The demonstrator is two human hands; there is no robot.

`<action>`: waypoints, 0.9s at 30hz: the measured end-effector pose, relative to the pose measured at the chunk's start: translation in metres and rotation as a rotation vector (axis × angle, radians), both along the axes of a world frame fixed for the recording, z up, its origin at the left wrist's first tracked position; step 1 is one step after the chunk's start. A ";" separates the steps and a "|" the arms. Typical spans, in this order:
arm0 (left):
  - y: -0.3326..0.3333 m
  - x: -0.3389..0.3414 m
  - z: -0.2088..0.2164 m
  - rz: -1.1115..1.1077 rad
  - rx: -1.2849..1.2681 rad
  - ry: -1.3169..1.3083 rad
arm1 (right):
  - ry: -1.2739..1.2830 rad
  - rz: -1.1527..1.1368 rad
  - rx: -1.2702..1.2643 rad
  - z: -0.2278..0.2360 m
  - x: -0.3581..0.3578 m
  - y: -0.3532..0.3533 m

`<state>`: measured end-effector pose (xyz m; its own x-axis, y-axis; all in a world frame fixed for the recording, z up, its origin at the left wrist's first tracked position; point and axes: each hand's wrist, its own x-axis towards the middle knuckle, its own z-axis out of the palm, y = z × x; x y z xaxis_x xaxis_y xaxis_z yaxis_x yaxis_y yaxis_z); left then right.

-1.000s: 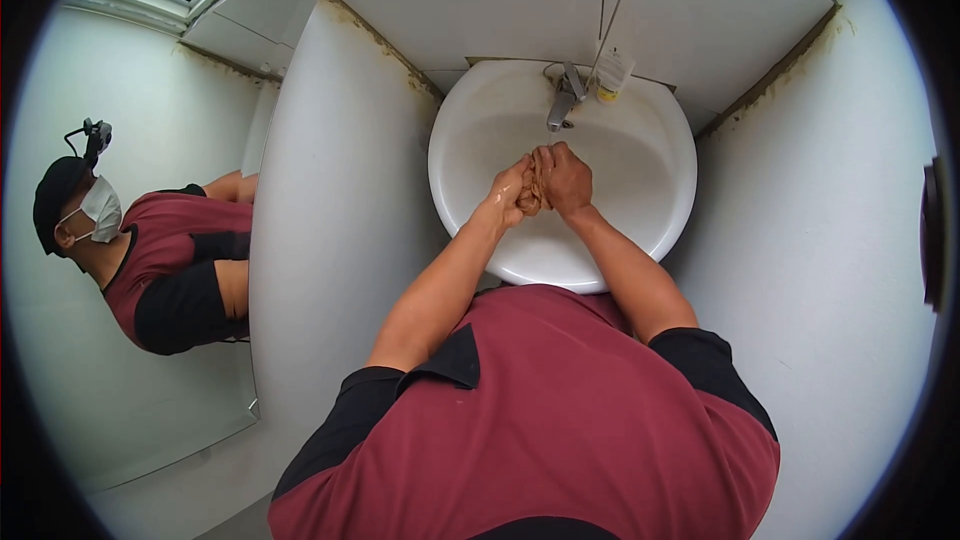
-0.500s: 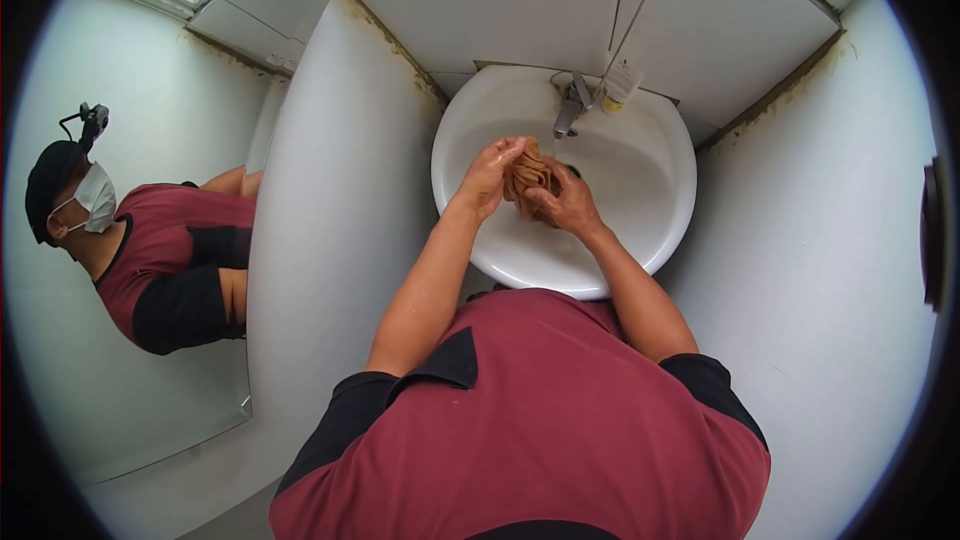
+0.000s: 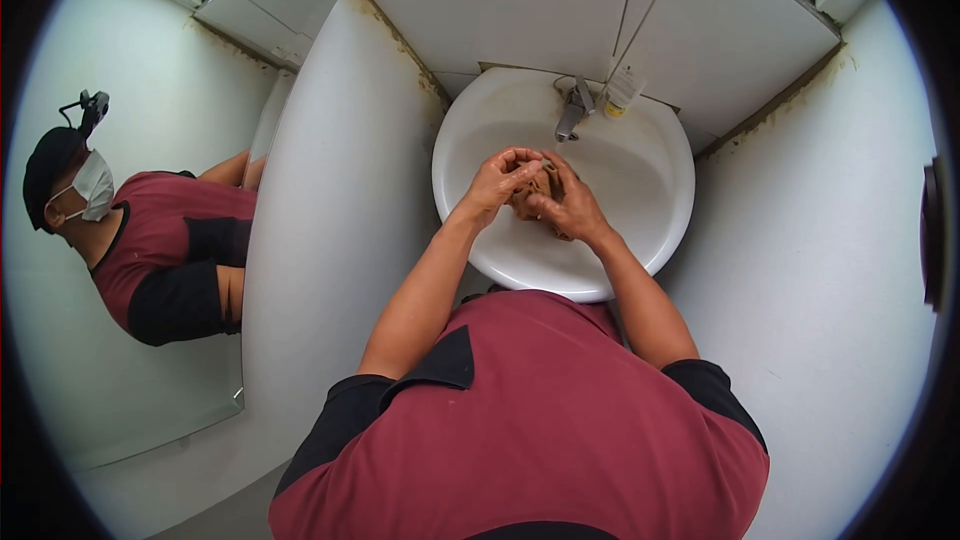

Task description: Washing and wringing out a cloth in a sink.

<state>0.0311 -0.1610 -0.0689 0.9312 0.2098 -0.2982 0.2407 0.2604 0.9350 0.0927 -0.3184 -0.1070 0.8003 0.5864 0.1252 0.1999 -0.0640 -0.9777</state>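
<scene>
A crumpled brown cloth (image 3: 543, 186), wet and folded on itself, is bunched between my two hands over the white washbasin (image 3: 452, 155). My left hand (image 3: 497, 183) closes on its left and upper side, thumb laid across the folds. From the right, my right hand (image 3: 578, 210) grips it with bent fingers and thumb. Both hands look wet. Just beyond them stands the metal tap (image 3: 574, 110), its spout above the far edge of the cloth. Much of the cloth's underside and the drain are hidden by my hands.
A clear bottle (image 3: 621, 92) with a yellow band stands on the basin rim, right of the tap. Walls close in on both sides, with a mirror (image 3: 150, 400) on the left one. A dark fixture (image 3: 934, 235) juts from the right wall.
My left hand has turned, its fingers now reaching over the top of the cloth. My right hand has shifted slightly nearer me, and the cloth is bunched smaller and more covered.
</scene>
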 end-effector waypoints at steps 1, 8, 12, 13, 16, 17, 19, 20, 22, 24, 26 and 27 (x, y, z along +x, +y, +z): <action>-0.001 0.001 0.001 -0.002 0.043 -0.055 | -0.031 0.005 -0.012 -0.004 -0.001 0.002; 0.012 -0.012 -0.039 -0.279 0.804 0.117 | 0.337 -0.154 0.359 -0.011 0.018 -0.026; 0.011 -0.011 -0.060 -0.239 0.941 0.124 | 0.489 -0.027 0.472 -0.001 0.019 -0.027; 0.013 -0.007 -0.060 -0.216 0.854 0.185 | 0.536 -0.053 0.520 -0.002 0.022 -0.027; 0.023 0.005 -0.059 -0.144 0.590 0.358 | 0.680 -0.129 0.663 -0.006 0.031 -0.026; 0.023 0.011 -0.057 -0.146 0.592 0.358 | 0.681 -0.131 0.665 -0.009 0.030 -0.025; 0.016 0.028 -0.052 -0.038 0.261 0.247 | 0.391 -0.136 0.161 -0.018 0.027 -0.018; 0.009 0.037 -0.049 0.013 0.096 0.190 | 0.242 -0.138 -0.089 -0.024 0.025 -0.016; -0.003 0.049 -0.049 0.067 -0.069 0.131 | 0.090 -0.136 -0.337 -0.036 0.025 -0.016; -0.014 0.060 -0.054 0.131 -0.229 0.137 | 0.128 -0.211 -0.294 -0.050 0.026 -0.017; -0.022 0.075 -0.059 0.195 -0.390 0.139 | 0.166 -0.284 -0.250 -0.060 0.034 -0.017; -0.025 0.076 -0.067 0.202 -0.390 0.145 | 0.172 -0.278 -0.252 -0.055 0.031 -0.016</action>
